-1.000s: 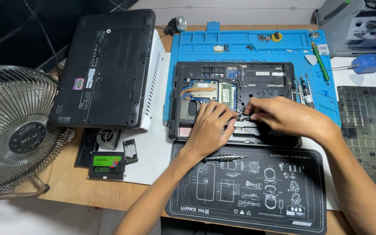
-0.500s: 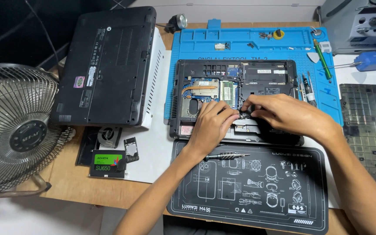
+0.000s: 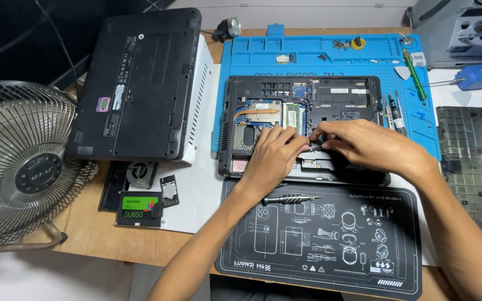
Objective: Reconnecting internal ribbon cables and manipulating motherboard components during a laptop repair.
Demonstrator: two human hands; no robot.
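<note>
While both hands meet over opened laptop base (image 3: 302,128) on blue silicone mat (image 3: 330,56), fingertips pinch small part at centre, too small to identify. Left hand (image 3: 274,156) curled, grip nearly closed; right hand (image 3: 364,146) likewise, thumb and forefinger together. Best done gently, wrists braced on chassis edge. Screwdriver (image 3: 290,198) lies on black printed mat (image 3: 330,234), knurled metal. Copper heatpipe, matte plastic shell.

My left hand (image 3: 274,159) and right hand (image 3: 372,147) crowd the middle of the opened laptop (image 3: 302,100), fingertips nearly meeting. Its back half lies open. A screwdriver (image 3: 288,198) lies on the black mat (image 3: 319,234) just under my left wrist. Tools (image 3: 394,111) line the right edge.
</note>
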